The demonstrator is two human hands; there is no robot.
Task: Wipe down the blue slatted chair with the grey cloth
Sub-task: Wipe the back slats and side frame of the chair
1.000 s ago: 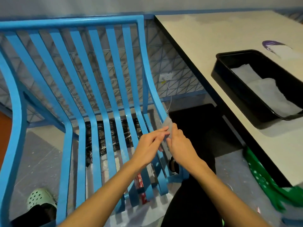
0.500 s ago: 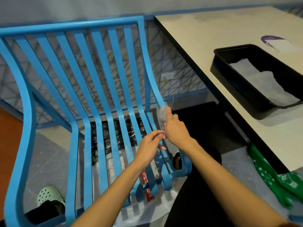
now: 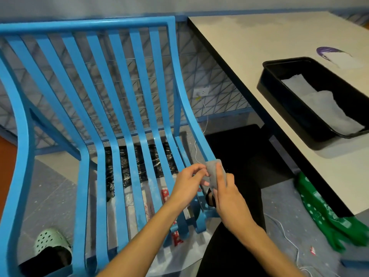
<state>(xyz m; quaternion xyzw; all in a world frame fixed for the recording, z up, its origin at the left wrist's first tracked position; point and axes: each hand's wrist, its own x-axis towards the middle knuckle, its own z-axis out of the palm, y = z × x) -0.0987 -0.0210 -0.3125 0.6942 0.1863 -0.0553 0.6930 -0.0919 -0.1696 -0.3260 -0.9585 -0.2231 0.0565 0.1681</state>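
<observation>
Speckled floor [image 3: 56, 192], blue chair [image 3: 85, 24], grey cloth [image 3: 212, 173] between left fingers [image 3: 196, 169] and right fingers [image 3: 221, 173]

White table [image 3: 279, 56], blue-patterned wall [image 3: 209, 76], grey floor [image 3: 279, 198]

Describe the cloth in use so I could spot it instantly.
Find the blue slatted chair on the left and follow its right edge rail down to the seat. There the left hand and right hand hold a small grey cloth. Unlike the pale sheets lying in the black tray, it is bunched and gripped.
</observation>
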